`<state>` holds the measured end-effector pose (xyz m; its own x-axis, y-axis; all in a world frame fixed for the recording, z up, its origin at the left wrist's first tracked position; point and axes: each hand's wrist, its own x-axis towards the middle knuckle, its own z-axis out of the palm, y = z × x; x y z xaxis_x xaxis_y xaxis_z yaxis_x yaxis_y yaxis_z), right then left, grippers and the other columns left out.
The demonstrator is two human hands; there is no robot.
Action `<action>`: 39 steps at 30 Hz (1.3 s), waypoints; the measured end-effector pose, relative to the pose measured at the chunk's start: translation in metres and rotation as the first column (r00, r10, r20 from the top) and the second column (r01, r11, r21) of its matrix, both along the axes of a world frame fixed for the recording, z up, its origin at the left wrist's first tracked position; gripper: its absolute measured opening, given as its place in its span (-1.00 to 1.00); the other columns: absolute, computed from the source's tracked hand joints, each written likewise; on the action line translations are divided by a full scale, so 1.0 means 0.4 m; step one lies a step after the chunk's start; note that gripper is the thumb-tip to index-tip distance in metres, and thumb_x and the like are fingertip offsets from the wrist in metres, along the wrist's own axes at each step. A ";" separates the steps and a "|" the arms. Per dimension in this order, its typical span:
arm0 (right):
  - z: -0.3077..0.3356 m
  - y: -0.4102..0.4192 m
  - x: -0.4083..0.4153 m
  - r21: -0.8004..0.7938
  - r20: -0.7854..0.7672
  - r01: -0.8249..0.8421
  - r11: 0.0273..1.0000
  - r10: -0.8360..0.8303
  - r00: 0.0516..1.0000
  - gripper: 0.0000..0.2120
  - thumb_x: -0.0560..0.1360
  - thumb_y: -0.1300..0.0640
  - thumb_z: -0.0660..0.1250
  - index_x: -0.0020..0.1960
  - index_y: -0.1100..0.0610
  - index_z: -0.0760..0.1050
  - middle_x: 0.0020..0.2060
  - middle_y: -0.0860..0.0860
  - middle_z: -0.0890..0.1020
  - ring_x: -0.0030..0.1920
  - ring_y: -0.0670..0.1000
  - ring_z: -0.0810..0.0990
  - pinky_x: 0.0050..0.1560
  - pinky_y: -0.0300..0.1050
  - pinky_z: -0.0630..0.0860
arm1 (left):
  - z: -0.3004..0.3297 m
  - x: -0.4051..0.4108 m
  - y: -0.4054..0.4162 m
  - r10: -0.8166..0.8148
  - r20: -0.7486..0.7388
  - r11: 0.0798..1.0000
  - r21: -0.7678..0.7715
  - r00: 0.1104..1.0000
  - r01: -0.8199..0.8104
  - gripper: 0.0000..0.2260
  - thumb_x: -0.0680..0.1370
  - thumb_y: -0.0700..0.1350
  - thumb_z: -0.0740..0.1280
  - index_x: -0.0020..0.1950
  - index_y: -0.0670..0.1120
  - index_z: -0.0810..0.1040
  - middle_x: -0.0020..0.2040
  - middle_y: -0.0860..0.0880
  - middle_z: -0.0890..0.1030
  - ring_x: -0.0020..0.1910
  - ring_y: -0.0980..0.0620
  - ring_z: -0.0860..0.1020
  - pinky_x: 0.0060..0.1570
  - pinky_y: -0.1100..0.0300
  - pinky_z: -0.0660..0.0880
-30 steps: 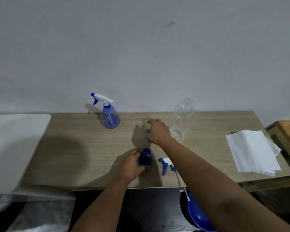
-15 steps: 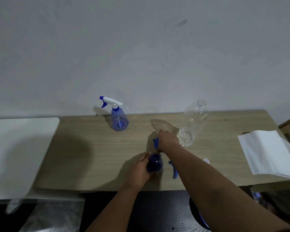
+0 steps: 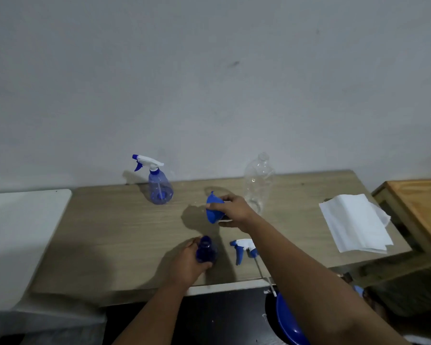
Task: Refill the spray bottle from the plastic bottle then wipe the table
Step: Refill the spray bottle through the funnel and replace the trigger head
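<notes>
Looks like a plain utility/work corner indoors, can't tell home or workplace. Evidence: bare scuffed grey wall (image 3: 209, 83), wood-laminate table (image 3: 110, 232) pushed against it, white surface (image 3: 20, 227) butted on the left, wooden furniture (image 3: 418, 202) on the right, blue basin (image 3: 288, 322) under the table edge.

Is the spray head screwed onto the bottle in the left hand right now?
No: the spray bottle held by the left hand has an open neck, and its spray head lies on the table beside it.
</notes>
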<state>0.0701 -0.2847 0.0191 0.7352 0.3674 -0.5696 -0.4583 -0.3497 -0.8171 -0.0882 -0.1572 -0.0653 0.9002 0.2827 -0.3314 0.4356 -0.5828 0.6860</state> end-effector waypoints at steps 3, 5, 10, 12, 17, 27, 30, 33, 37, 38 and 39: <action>0.021 -0.043 -0.029 0.128 -0.080 0.037 0.991 -0.026 0.996 -0.47 0.39 -0.01 0.66 0.29 0.02 0.55 0.18 0.11 0.67 0.05 0.14 0.71 0.16 0.09 0.63 | 0.016 0.006 -0.009 -0.019 -0.006 1.000 0.022 1.000 0.020 -0.43 0.37 -0.03 0.60 0.33 0.07 0.50 0.15 0.16 0.57 0.13 0.14 0.55 0.13 0.21 0.43; 0.024 -0.068 -0.041 0.173 -0.097 0.034 0.984 -0.018 0.995 -0.54 0.44 0.00 0.62 0.28 -0.05 0.57 0.17 0.07 0.67 0.06 0.11 0.68 0.17 0.08 0.59 | 0.024 0.010 -0.013 -0.046 0.001 0.998 0.051 0.999 0.045 -0.48 0.38 -0.02 0.59 0.28 0.08 0.51 0.11 0.19 0.56 0.07 0.19 0.52 0.02 0.30 0.34; 0.016 -0.093 -0.054 0.131 0.098 0.068 0.989 -0.082 0.992 -0.44 0.37 -0.06 0.67 0.31 -0.08 0.58 0.18 0.01 0.69 0.14 0.00 0.69 0.05 -0.05 0.61 | 0.028 0.038 -0.024 -0.068 0.014 0.996 0.053 0.998 0.067 -0.53 0.39 -0.05 0.58 0.26 0.03 0.55 0.11 0.11 0.60 0.06 0.12 0.57 -0.18 0.46 0.30; 0.008 -0.093 -0.062 0.147 0.175 0.107 0.983 -0.133 0.976 -0.41 0.34 0.03 0.70 0.30 0.00 0.55 0.15 0.05 0.69 0.08 -0.02 0.70 -0.08 -0.16 0.60 | 0.029 0.056 -0.030 -0.072 0.017 0.996 0.060 0.997 0.071 -0.52 0.39 -0.02 0.57 0.27 0.00 0.57 0.16 0.07 0.60 0.12 0.05 0.58 -0.10 0.30 0.32; -0.020 -0.085 -0.087 0.239 0.301 0.150 0.959 -0.220 0.928 -0.38 0.31 0.22 0.72 0.27 0.08 0.52 0.18 0.05 0.69 0.07 -0.02 0.72 0.02 -0.18 0.65 | 0.036 0.082 -0.049 -0.088 0.030 0.991 0.103 0.996 0.084 -0.61 0.41 0.00 0.54 0.20 -0.02 0.61 0.09 0.01 0.64 0.11 -0.03 0.59 -0.20 0.25 0.22; -0.099 -0.089 -0.155 0.286 0.383 0.092 0.954 -0.202 0.902 -0.29 0.29 0.40 0.68 0.34 0.16 0.46 0.28 0.10 0.63 0.19 -0.05 0.70 0.20 -0.08 0.64 | -0.024 0.104 -0.031 -0.030 -0.045 0.999 -0.023 0.999 0.029 -0.59 0.26 0.13 0.52 0.08 0.09 0.61 -0.11 0.11 0.71 -0.10 0.07 0.66 0.01 -0.01 0.60; -0.111 -0.100 -0.166 0.241 0.428 0.059 0.969 -0.161 0.889 -0.15 0.26 0.26 0.73 0.43 -0.01 0.42 0.29 0.01 0.63 0.25 -0.12 0.64 0.26 -0.17 0.59 | -0.016 0.101 -0.036 -0.026 -0.005 0.998 -0.063 1.000 0.026 -0.60 0.29 0.05 0.55 0.09 0.15 0.58 -0.08 0.15 0.69 -0.07 0.12 0.65 0.02 0.02 0.59; -0.112 -0.109 -0.175 0.231 0.406 0.033 0.972 -0.127 0.905 -0.01 0.23 0.15 0.76 0.51 -0.18 0.33 0.32 -0.04 0.60 0.30 -0.09 0.62 0.25 -0.16 0.61 | 0.001 0.097 -0.045 -0.021 0.010 0.998 -0.067 1.000 0.022 -0.60 0.35 -0.03 0.54 0.15 0.15 0.59 -0.04 0.16 0.69 -0.03 0.11 0.65 0.02 0.07 0.58; -0.107 -0.133 -0.176 0.208 0.428 0.121 0.971 -0.202 0.881 -0.21 0.30 -0.11 0.67 0.46 -0.19 0.43 0.27 -0.15 0.64 0.29 -0.11 0.63 0.28 0.01 0.62 | 0.025 0.107 -0.052 -0.069 0.027 0.998 -0.005 0.997 0.070 -0.61 0.44 -0.08 0.52 0.23 0.04 0.53 -0.02 0.14 0.58 -0.09 0.08 0.56 -0.26 0.39 0.34; -0.106 -0.144 -0.170 0.204 0.456 0.178 0.963 -0.254 0.853 -0.36 0.36 -0.11 0.63 0.39 -0.14 0.50 0.19 -0.14 0.68 0.25 -0.10 0.65 0.28 0.11 0.62 | 0.034 0.108 -0.053 -0.085 0.022 0.996 0.027 0.996 0.085 -0.60 0.44 -0.09 0.52 0.25 0.02 0.52 -0.04 0.10 0.55 -0.14 0.08 0.52 -0.31 0.38 0.29; -0.103 -0.155 -0.162 0.205 0.486 0.243 0.948 -0.314 0.816 -0.51 0.42 -0.07 0.59 0.32 -0.10 0.55 0.10 -0.10 0.70 0.20 -0.09 0.67 0.25 0.18 0.63 | 0.040 0.108 -0.054 -0.087 0.025 0.996 0.037 0.996 0.086 -0.58 0.43 -0.09 0.54 0.25 -0.01 0.53 -0.02 0.08 0.56 -0.14 0.07 0.53 -0.29 0.33 0.33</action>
